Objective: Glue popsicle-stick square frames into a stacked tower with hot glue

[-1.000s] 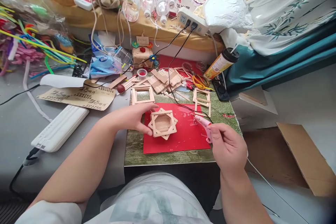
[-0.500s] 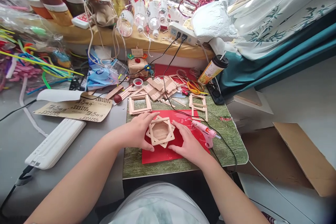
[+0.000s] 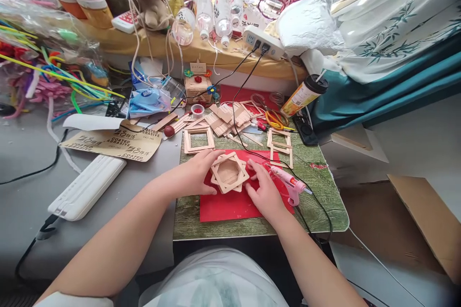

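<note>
A small stack of square craft-stick frames [image 3: 220, 183], turned against each other around a wooden base, sits over a red sheet [image 3: 230, 211]. My left hand [image 3: 194, 173] cups its left side, fingers behind and thumb in front. At its right corner my right hand [image 3: 265, 193] has bent fingers and a thumb around the edge; exact contact there is hard to see. Just right of that hand lies a pink glue gun [image 3: 288, 180]. Behind the stack are a square stick frame [image 3: 186, 141] and another stick frame [image 3: 279, 145].
Loose craft sticks [image 3: 225, 122] are piled at the back, beside scissors [image 3: 276, 119] and a drink cup [image 3: 304, 95]. Black cords cross the green board [image 3: 324, 201]. Sandpaper [image 3: 111, 146] and a white bar-shaped device [image 3: 86, 187] lie left; a cardboard box [image 3: 374, 220] stands right.
The stick stack has turned and tilted somewhat between my hands. My right hand's fingers are more bent now. The whole view has shifted slightly.
</note>
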`<state>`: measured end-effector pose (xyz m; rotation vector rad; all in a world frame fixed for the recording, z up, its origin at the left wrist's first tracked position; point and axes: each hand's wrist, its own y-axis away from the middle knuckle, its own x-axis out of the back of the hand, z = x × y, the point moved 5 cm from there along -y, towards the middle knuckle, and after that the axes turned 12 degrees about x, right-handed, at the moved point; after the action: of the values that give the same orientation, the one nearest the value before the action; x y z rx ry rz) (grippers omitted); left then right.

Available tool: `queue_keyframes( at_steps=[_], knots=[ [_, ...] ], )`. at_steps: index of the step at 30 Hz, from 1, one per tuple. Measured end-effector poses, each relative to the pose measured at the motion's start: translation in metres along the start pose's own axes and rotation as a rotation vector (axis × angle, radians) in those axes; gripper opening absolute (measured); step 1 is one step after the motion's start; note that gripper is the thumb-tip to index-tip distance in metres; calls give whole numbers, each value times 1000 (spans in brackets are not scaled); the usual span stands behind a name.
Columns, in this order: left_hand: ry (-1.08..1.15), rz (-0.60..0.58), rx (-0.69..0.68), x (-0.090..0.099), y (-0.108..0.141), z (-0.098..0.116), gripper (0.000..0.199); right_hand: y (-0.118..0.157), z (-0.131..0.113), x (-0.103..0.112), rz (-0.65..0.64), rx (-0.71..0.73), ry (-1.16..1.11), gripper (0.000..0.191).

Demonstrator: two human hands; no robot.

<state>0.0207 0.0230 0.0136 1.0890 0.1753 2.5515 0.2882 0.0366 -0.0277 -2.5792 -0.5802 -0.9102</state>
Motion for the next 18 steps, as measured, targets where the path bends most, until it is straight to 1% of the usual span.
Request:
queue_keyframes(
  at_steps=[2, 3, 4, 6, 7, 9, 11, 14, 16, 18],
  knots=[
    [9, 36, 13, 4, -2, -1, 106, 2, -1, 5, 103, 19, -13, 57],
    [13, 56, 12, 7, -2, 0, 103, 6, -4, 7, 146, 51, -12, 55],
    [15, 73, -5, 9, -2, 1, 100, 10, -10, 10, 183, 98, 2, 53],
    [3, 75, -86, 12, -2, 7, 91, 20, -28, 12, 219, 226, 65, 51],
    [-11, 62, -145, 12, -1, 11, 85, 24, -38, 11, 208, 298, 103, 50],
    [-56, 27, -251, 10, 1, 19, 71, 28, -59, 6, 138, 432, 162, 47],
    [-115, 27, -305, 8, 2, 25, 58, 25, -75, -3, 62, 520, 204, 46],
    [-183, 64, -319, 9, 3, 29, 43, 10, -85, -12, 20, 543, 255, 49],
    [-193, 74, -312, 10, 3, 30, 34, -1, -86, -16, 15, 520, 261, 49],
    [-185, 75, -307, 11, 2, 30, 27, -8, -84, -19, 12, 499, 252, 45]
  ],
)
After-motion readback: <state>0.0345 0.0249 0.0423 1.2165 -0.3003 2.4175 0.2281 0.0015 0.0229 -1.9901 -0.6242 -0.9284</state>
